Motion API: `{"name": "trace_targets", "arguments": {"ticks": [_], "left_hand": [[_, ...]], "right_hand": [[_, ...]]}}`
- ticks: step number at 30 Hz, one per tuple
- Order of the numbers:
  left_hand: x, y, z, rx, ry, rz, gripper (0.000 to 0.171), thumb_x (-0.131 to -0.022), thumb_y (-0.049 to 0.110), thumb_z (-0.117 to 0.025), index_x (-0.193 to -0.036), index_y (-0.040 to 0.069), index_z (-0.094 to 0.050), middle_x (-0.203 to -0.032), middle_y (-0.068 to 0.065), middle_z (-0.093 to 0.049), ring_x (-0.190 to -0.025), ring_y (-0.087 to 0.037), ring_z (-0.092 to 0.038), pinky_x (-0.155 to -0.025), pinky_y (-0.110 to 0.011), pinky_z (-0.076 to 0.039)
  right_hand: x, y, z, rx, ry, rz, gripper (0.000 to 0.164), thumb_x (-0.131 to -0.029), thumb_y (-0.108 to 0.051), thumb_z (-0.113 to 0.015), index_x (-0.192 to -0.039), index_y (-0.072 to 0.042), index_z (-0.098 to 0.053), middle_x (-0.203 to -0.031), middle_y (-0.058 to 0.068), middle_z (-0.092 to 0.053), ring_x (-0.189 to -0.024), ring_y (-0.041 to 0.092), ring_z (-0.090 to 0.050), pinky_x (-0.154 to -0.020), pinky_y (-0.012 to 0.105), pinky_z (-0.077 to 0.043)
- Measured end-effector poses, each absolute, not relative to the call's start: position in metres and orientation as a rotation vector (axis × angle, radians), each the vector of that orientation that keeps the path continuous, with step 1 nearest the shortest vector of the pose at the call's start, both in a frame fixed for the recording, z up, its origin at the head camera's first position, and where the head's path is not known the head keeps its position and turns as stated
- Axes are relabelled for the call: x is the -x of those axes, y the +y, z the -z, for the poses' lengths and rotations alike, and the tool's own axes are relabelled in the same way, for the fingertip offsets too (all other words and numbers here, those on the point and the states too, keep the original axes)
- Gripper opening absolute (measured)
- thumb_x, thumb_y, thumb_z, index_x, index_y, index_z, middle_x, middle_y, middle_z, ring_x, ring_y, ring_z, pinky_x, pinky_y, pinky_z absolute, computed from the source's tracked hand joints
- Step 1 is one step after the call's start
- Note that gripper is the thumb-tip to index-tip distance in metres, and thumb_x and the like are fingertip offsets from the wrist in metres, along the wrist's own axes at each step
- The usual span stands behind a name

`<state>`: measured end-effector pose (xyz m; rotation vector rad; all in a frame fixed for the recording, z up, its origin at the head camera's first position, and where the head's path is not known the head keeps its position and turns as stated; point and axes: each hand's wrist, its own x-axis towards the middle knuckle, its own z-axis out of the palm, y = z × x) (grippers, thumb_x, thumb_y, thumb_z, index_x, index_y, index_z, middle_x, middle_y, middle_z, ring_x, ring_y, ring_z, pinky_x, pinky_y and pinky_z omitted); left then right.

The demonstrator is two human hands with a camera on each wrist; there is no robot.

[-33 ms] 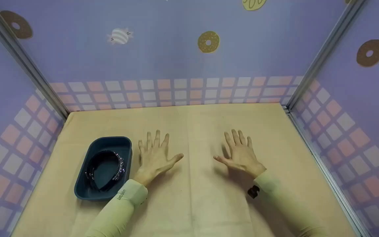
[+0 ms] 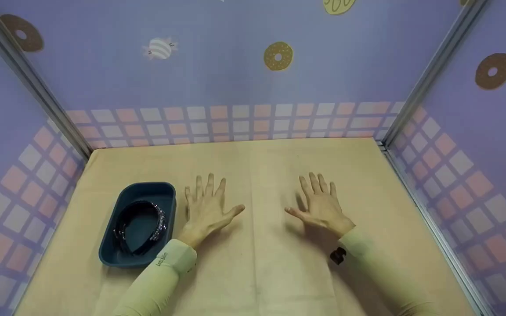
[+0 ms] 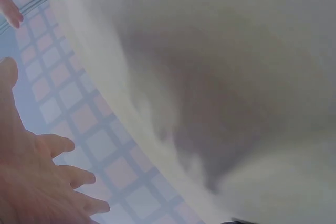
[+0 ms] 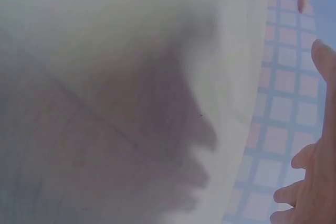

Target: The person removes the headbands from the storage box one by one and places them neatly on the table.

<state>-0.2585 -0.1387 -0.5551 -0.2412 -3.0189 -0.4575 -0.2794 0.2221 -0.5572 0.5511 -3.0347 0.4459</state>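
Note:
My left hand (image 2: 207, 212), palm down with spread fingers, hovers over the table beside a dark blue tray (image 2: 171, 210). Inside that tray lies a dark headband (image 2: 161, 221) with a glittery, beaded stretch along its right side. On the other side of the table, my right hand (image 2: 323, 210) is likewise spread flat and holds nothing. Both thumbs point inward toward each other. In the left wrist view the left hand (image 3: 37, 177) shows its fingers apart, with its shadow on the cloth. The right wrist view shows the right hand (image 4: 320, 166) in the same pose.
A pale yellow cloth covers the table (image 2: 275, 272). Purple patterned walls (image 2: 218, 79) stand at the back and both sides, with metal posts (image 2: 433, 66) at the corners. A small dark object (image 2: 337, 255) shows at the right wrist.

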Motion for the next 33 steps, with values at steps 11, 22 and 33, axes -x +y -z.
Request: {"name": "trace_targets", "arguments": {"ticks": [11, 22, 33], "left_hand": [[0.257, -0.139, 0.544, 0.217, -3.034, 0.609, 0.103, -0.099, 0.086, -0.054, -0.174, 0.019, -0.040, -0.185, -0.023, -0.026, -0.174, -0.055, -0.009, -0.136, -0.083, -0.006], [0.258, -0.150, 0.537, 0.226, -2.985, 0.693, 0.090, -0.103, 0.068, -0.065, -0.169, 0.009, -0.047, -0.174, -0.030, -0.046, -0.163, -0.058, -0.040, -0.135, -0.074, -0.030], [0.255, -0.157, 0.525, 0.141, -2.996, 0.813, 0.070, -0.105, 0.054, -0.068, -0.154, 0.004, -0.063, -0.157, -0.024, -0.066, -0.148, -0.049, -0.061, -0.125, -0.063, -0.049]], "right_hand": [[0.279, 0.220, 0.550, -0.582, -2.997, -0.670, 0.107, -0.103, -0.066, -0.066, -0.174, 0.003, -0.027, -0.179, 0.035, -0.031, -0.165, 0.060, -0.033, -0.133, 0.080, -0.028], [0.275, 0.211, 0.541, -0.583, -3.049, -0.929, 0.090, -0.104, -0.050, -0.073, -0.172, -0.002, -0.038, -0.174, 0.029, -0.045, -0.160, 0.055, -0.045, -0.133, 0.070, -0.038], [0.273, 0.193, 0.534, -0.621, -2.947, -1.126, 0.077, -0.105, -0.038, -0.077, -0.165, 0.002, -0.048, -0.165, 0.028, -0.058, -0.144, 0.053, -0.063, -0.117, 0.066, -0.056]]}}
